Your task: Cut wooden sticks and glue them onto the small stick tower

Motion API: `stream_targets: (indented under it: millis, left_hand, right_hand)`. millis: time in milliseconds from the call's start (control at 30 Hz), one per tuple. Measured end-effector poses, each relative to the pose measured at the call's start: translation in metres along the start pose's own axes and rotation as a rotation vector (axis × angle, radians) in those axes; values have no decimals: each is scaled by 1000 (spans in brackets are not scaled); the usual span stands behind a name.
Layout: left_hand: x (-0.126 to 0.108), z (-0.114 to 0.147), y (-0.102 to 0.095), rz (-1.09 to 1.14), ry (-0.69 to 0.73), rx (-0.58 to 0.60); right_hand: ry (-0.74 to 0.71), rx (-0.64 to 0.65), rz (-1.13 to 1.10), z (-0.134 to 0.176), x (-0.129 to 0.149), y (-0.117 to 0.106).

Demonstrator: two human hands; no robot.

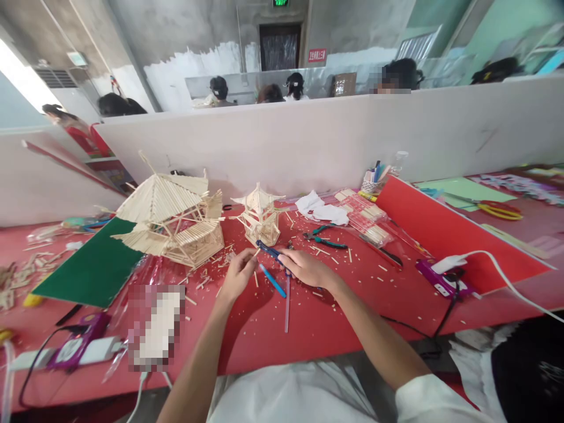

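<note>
My right hand (304,267) is wrapped round a dark blue glue gun (271,249), its nozzle pointing up and left. Close to that nozzle, my left hand (240,273) pinches a small pale wooden stick (258,252), partly hidden by the fingers. Just behind both hands stands a small pavilion model (259,214) built of thin sticks. A larger stick pavilion (171,220) with layered roofs is to its left. Below the hands lie a blue pen-like tool (273,281) and a translucent glue stick (287,305); whether the latter touches the gun I cannot tell.
Green-handled pliers (328,239), white tissue (321,208) and bagged sticks (365,217) lie to the right. A red board (458,235) leans beside a purple power strip (445,279). A green board (92,264) is left. Stick scraps litter the red table (352,320); a white partition (299,141) stands behind.
</note>
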State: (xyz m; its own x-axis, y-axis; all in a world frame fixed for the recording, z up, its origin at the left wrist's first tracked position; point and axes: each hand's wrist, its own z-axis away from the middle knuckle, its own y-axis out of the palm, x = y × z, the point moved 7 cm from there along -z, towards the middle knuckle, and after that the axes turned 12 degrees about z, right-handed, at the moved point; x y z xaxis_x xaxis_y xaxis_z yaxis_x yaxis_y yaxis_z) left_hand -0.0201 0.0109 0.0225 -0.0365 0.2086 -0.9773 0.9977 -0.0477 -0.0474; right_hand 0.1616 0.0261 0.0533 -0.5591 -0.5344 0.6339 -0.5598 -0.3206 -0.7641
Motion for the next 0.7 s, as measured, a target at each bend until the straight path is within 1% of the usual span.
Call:
stream_targets:
  millis: [167,433,700]
  left_hand:
    - [-8,0,4,-71,17,-28]
    - [-13,1,1,-150,50,-52]
    - [-19,1,2,-204,76,-49]
  right_hand:
    - [-4,0,13,6,6,6]
    - [-2,-12,-35,5,4,10]
    - [-17,-23,16,5,3,8]
